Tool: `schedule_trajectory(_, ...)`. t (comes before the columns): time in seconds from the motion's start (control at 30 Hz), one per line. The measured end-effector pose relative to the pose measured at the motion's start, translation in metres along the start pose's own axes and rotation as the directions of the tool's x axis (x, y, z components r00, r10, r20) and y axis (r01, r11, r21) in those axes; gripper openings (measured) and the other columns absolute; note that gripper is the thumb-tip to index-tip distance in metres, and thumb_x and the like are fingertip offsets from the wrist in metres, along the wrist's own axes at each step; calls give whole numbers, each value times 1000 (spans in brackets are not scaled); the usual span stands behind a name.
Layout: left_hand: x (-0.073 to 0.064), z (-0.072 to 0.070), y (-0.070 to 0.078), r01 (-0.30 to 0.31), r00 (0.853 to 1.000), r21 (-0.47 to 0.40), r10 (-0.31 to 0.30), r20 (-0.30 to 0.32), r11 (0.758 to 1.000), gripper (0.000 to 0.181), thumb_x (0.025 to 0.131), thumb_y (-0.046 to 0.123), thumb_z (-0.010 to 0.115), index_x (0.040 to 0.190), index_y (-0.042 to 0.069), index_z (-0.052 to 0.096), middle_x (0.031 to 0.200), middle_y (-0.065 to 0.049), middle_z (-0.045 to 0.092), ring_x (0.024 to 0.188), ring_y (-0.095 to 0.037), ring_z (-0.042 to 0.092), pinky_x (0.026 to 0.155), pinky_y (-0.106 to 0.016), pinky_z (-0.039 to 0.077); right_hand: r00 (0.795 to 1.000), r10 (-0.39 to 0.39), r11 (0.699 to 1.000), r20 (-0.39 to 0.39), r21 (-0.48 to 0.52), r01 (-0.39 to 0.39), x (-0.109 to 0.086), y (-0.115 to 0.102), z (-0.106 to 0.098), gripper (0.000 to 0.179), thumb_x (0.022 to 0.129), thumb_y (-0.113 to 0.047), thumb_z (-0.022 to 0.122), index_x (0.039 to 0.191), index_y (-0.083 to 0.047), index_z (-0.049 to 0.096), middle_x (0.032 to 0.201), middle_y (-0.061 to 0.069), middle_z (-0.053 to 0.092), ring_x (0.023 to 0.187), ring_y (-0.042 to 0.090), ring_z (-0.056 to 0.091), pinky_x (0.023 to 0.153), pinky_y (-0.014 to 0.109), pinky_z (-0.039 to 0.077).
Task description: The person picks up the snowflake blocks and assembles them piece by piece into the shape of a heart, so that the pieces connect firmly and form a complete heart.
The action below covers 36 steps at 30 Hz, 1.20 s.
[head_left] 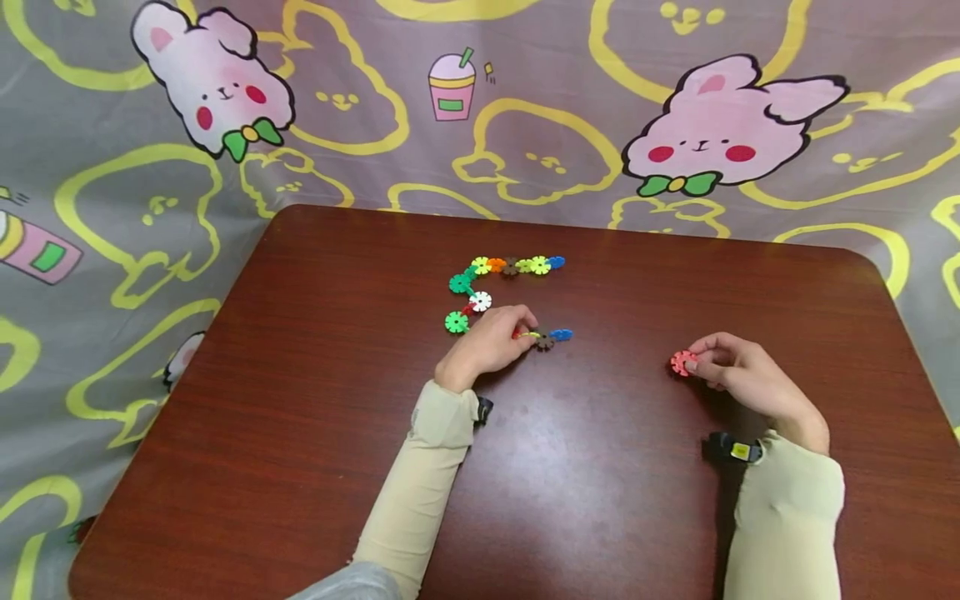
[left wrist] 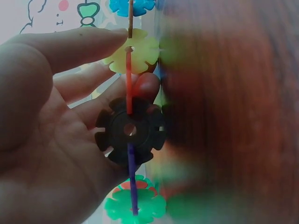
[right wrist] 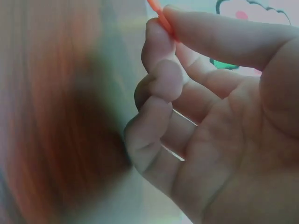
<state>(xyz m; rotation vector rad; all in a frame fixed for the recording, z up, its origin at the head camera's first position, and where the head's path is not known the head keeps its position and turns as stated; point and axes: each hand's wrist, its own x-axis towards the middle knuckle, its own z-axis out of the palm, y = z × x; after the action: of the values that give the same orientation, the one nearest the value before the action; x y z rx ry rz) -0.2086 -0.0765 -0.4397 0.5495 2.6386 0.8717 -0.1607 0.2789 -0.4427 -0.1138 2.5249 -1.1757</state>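
A chain of colourful notched plastic discs lies in a bent line on the table, with a white disc (head_left: 481,302) and a light green disc (head_left: 456,322) along it. My left hand (head_left: 495,337) covers part of its near row and pinches the chain at a yellow disc (left wrist: 135,58). In the left wrist view a black disc (left wrist: 131,130) and a green disc (left wrist: 135,205) run past the palm. Beyond the fingertips the row ends in a blue disc (head_left: 561,335). Off to the right, my right hand (head_left: 742,375) pinches a single coral-red notched disc (head_left: 682,362) between thumb and fingers.
The brown wooden table (head_left: 300,433) has rounded corners and stands against a patterned curtain (head_left: 540,83) at the back and left. The chain's far row runs rightward to another blue disc (head_left: 556,262). Dark straps with small devices (head_left: 738,451) sit on both wrists.
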Motion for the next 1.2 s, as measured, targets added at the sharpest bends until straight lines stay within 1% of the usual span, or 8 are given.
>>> schedule_trajectory(0.1, 0, 1, 0, 0, 1000, 0, 0, -1, 1000, 23, 94, 17, 61, 115, 7, 62, 100, -5, 66, 88, -16, 58, 83, -28, 51, 1000, -12, 1000, 3, 15, 12, 8, -9, 7, 24, 95, -13, 58, 114, 3, 54, 83, -1, 62, 68, 7, 56, 61, 24, 51)
schedule_trajectory(0.23, 1, 1, 1, -5, 1000, -3, 5, 3, 1000, 23, 94, 17, 61, 115, 7, 63, 99, -5, 66, 87, -15, 58, 82, -28, 50, 999, -36, 998, 3, 50, 35, 22, -28, 21, 25, 96, -13, 57, 113, 5, 55, 89, 7, 65, 71, 7, 59, 64, 24, 54)
schedule_trajectory(0.33, 1, 2, 1, -10, 1000, -4, 10, 7, 1000, 23, 95, 17, 61, 115, 7, 63, 98, -5, 66, 86, -15, 58, 81, -27, 50, 999, -40, 994, -8, 106, 41, 35, -43, 34, 24, 94, -10, 57, 111, 7, 55, 89, 12, 65, 69, 7, 60, 64, 25, 55)
schedule_trajectory(0.53, 3, 5, 2, -26, 1000, 4, 26, 8, 1000, 23, 94, 18, 61, 115, 8, 63, 96, -4, 66, 85, -15, 58, 82, -27, 49, 999, -20, 979, -27, 204, 25, 55, -65, 58, 25, 93, -6, 57, 112, 10, 54, 88, 14, 66, 63, 8, 60, 62, 25, 57)
schedule_trajectory(0.73, 4, 6, 2, -38, 999, 11, 38, 6, 999, 23, 93, 18, 64, 114, 8, 64, 100, -5, 67, 89, -15, 60, 84, -27, 50, 999, 18, 964, -30, 264, -10, 62, -72, 74, 28, 93, -6, 58, 114, 12, 52, 92, 22, 65, 60, 9, 62, 62, 26, 58)
schedule_trajectory(0.93, 3, 4, 0, -43, 999, 25, 43, -1, 999, 23, 92, 17, 65, 113, 8, 64, 103, -5, 67, 91, -16, 59, 85, -28, 50, 999, 39, 952, -15, 304, -32, 65, -74, 78, 29, 94, -5, 57, 116, 14, 50, 89, 17, 64, 60, 8, 63, 62, 25, 58)
schedule_trajectory(1.13, 3, 1, -2, -39, 999, 26, 39, -6, 999, 23, 93, 17, 64, 114, 8, 65, 104, -6, 67, 91, -17, 59, 86, -29, 50, 999, 38, 945, 24, 324, -44, 69, -77, 79, 31, 94, -5, 57, 118, 14, 49, 89, 19, 66, 62, 9, 66, 64, 25, 59)
schedule_trajectory(1.2, 2, 0, -3, -32, 999, 22, 33, -4, 999, 23, 93, 17, 64, 114, 7, 65, 104, -6, 67, 91, -17, 60, 86, -29, 50, 999, 39, 942, 34, 331, -48, 70, -79, 79, 31, 94, -4, 56, 118, 15, 48, 88, 17, 66, 62, 9, 66, 64, 26, 59)
